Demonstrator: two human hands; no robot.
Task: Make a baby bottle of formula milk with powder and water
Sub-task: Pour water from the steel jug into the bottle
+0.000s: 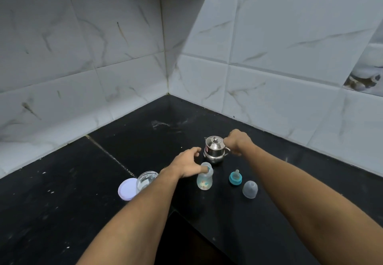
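- Lid (127, 189) and open jar (146, 179) near left; cap (250, 189) and teat (235, 178) near right.
- Bottle (204, 178) centre, upright, uncapped; left hand (187, 166) at its mouth, grip unclear.
- Right hand (238, 141) curled round handle of kettle (214, 150), just beyond.
- Likely pouring next: steady bottle, tip slowly.
- Kettle's red sticker unreadable.

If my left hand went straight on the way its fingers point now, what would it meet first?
Probably the steel kettle. The left hand has its fingers pointing at the kettle's near side, with only bare counter between. Depth is hard to judge.
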